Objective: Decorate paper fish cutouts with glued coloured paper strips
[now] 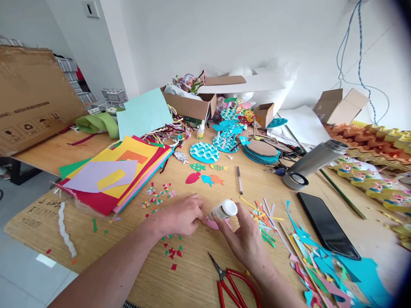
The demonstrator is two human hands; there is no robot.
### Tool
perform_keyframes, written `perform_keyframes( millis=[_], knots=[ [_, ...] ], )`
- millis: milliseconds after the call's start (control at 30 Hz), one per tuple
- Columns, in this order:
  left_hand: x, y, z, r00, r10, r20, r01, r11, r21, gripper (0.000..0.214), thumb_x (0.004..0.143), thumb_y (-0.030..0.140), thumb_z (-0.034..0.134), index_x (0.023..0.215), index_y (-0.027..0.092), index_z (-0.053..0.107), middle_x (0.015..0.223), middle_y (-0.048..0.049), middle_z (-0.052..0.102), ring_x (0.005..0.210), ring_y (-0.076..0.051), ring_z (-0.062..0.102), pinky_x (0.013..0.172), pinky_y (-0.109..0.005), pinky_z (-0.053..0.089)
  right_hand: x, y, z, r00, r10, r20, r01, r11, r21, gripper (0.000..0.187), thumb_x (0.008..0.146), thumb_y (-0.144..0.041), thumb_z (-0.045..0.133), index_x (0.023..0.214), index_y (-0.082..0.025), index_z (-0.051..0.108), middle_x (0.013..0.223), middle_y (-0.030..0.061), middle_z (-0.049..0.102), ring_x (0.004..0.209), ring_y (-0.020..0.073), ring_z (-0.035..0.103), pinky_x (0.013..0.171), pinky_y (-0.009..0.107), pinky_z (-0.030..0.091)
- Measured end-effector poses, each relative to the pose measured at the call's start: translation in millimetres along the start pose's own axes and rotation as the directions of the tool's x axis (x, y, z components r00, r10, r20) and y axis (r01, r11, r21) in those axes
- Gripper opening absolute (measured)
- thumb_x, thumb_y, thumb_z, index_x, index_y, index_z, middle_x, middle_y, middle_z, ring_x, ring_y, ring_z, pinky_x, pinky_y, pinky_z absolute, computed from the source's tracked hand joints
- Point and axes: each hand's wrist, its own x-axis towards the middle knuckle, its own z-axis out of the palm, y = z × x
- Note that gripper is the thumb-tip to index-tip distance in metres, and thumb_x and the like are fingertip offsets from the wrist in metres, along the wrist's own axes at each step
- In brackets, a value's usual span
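My right hand (248, 237) is wrapped round a small white glue bottle (224, 209), tilted with its broad white end facing up towards me. Beneath the bottle lies a pink paper cutout (212, 224), partly hidden by the bottle and fingers. The curled, closed fingers of my left hand (181, 215) hold the cutout's left edge against the table. Just beyond my hands are finished paper fish: a red one (193, 178), a blue one (207, 180) and an orange one (217, 180). Red-handled scissors (229, 280) lie open-bladed close to me. Small paper bits (172, 252) are scattered by my left forearm.
Coloured paper sheets (105, 179) are stacked at the left. A pen (239, 180), a black phone (327, 224) and a steel flask (316, 159) lie to the right, near paper scraps (324, 265). Blue wavy discs (204, 152) and cardboard boxes (189, 105) stand farther back.
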Motion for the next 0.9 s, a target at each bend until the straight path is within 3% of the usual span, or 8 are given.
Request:
perform_keyframes(
  millis=[133, 300, 467, 600, 667, 733, 833, 900],
  knots=[
    [-0.7, -0.5, 0.8, 1.000, -0.016, 0.002, 0.016, 1.000, 0.013, 0.023, 0.072, 0.004, 0.054, 0.076, 0.020, 0.071, 0.076, -0.0027, 0.055, 0.085, -0.018, 0.053, 0.075, -0.029, 0.043, 1.1, 0.2, 0.5, 0.999, -0.001, -0.045, 0.000, 1.000, -0.019, 0.013, 0.086, -0.032, 0.055, 0.082, -0.021, 0.049, 0.070, 0.0007, 0.053, 0.063, 0.0167, 0.053, 0.053, 0.027, 0.041],
    [-1.0, 0.1, 0.8, 1.000, -0.001, -0.006, 0.001, 1.000, -0.007, 0.031, 0.075, 0.003, 0.052, 0.085, 0.024, 0.072, 0.076, -0.0015, 0.054, 0.086, -0.018, 0.053, 0.075, -0.028, 0.042, 2.0, 1.8, 0.5, 0.999, -0.010, -0.039, 0.010, 1.000, -0.016, 0.015, 0.086, -0.033, 0.056, 0.082, -0.021, 0.049, 0.071, 0.0010, 0.054, 0.063, 0.0168, 0.053, 0.053, 0.027, 0.041],
    [-1.2, 0.0, 1.1, 1.000, -0.015, 0.007, 0.015, 1.000, -0.003, 0.025, 0.072, 0.003, 0.054, 0.076, 0.020, 0.071, 0.076, -0.0022, 0.054, 0.085, -0.018, 0.053, 0.074, -0.028, 0.042, 2.2, 1.1, 1.6, 0.998, -0.002, -0.071, 0.001, 1.000, -0.014, 0.015, 0.086, -0.034, 0.056, 0.082, -0.021, 0.050, 0.069, 0.0004, 0.053, 0.062, 0.0165, 0.053, 0.053, 0.027, 0.041],
    [-0.9, 0.2, 0.5, 1.000, -0.010, 0.001, 0.010, 1.000, -0.021, 0.033, 0.073, 0.002, 0.052, 0.086, 0.024, 0.073, 0.075, -0.0015, 0.054, 0.084, -0.018, 0.053, 0.074, -0.028, 0.041, 1.7, 1.1, 2.0, 0.998, 0.048, -0.029, -0.047, 0.998, 0.039, 0.016, 0.083, -0.035, 0.059, 0.081, -0.020, 0.052, 0.071, 0.0015, 0.056, 0.065, 0.0173, 0.054, 0.055, 0.027, 0.043],
    [-0.4, 0.6, -0.1, 1.000, -0.019, 0.006, 0.019, 1.000, -0.022, 0.037, 0.072, 0.001, 0.052, 0.092, 0.025, 0.073, 0.074, -0.0019, 0.055, 0.085, -0.018, 0.053, 0.074, -0.028, 0.041, 2.9, 4.2, 1.0, 0.990, 0.135, -0.036, -0.129, 0.984, 0.126, 0.019, 0.081, -0.037, 0.062, 0.081, -0.020, 0.054, 0.072, 0.0021, 0.058, 0.066, 0.0179, 0.055, 0.058, 0.028, 0.044],
    [0.3, 1.0, -0.7, 0.999, -0.029, 0.016, 0.030, 0.999, -0.033, 0.040, 0.071, 0.000, 0.052, 0.095, 0.024, 0.073, 0.074, -0.0024, 0.056, 0.086, -0.019, 0.054, 0.073, -0.028, 0.041, 5.3, 10.1, -1.0, 0.962, 0.271, -0.024, -0.249, 0.914, 0.319, 0.023, 0.080, -0.040, 0.063, 0.084, -0.019, 0.056, 0.074, 0.0035, 0.061, 0.068, 0.0184, 0.057, 0.061, 0.029, 0.046],
    [1.1, 1.2, -1.0, 0.999, -0.036, 0.019, 0.037, 0.998, -0.059, 0.042, 0.069, -0.002, 0.052, 0.095, 0.023, 0.074, 0.075, -0.0031, 0.058, 0.086, -0.019, 0.054, 0.074, -0.027, 0.042, 9.9, 21.4, -4.1, 0.898, 0.439, 0.041, -0.359, 0.674, 0.646, 0.026, 0.082, -0.045, 0.060, 0.084, -0.019, 0.058, 0.078, 0.0046, 0.063, 0.069, 0.0182, 0.059, 0.061, 0.031, 0.049],
    [1.3, 0.9, -0.7, 0.999, -0.034, 0.010, 0.035, 0.997, -0.076, 0.042, 0.068, -0.002, 0.052, 0.093, 0.023, 0.074, 0.076, -0.0032, 0.060, 0.086, -0.019, 0.053, 0.075, -0.028, 0.042, 12.2, 28.1, -4.9, 0.862, 0.501, 0.076, -0.374, 0.528, 0.763, 0.026, 0.081, -0.046, 0.060, 0.080, -0.020, 0.059, 0.075, 0.0034, 0.062, 0.066, 0.0177, 0.059, 0.058, 0.031, 0.050]
  ],
)
